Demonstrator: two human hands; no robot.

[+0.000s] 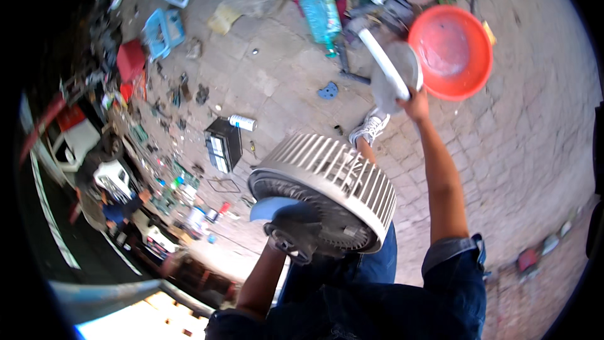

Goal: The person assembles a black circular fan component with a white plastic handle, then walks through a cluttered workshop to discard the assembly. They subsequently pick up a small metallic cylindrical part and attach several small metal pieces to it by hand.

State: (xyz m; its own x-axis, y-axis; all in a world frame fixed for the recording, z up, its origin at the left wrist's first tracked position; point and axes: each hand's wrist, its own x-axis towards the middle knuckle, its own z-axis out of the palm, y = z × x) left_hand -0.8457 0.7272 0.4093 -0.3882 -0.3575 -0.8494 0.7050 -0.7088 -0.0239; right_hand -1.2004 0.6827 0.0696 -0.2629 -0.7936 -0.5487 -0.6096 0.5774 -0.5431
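In front of my body is a fan point(327, 182) with a pale slatted round housing, a dark ringed face and a blue blade-like part. My left hand point(275, 247) is at its dark hub, closed around it; most of its fingers are hidden behind that part. My right arm reaches forward, and my right hand point(413, 104) grips the near edge of a round grey disc point(387, 85). A long white strip point(381, 60) lies across the disc, its near end at my fingers. The disc's far right edge overlaps the rim of an orange-red basin point(484, 56).
A black battery-like box point(224, 145) and a white-and-blue can point(243, 123) lie on the paving. Beyond are a blue basket point(163, 31), a teal bag point(321, 16) and piled scraps. Small parts litter the left, where another person point(116, 211) sits. My shoe point(370, 127) is beside the disc.
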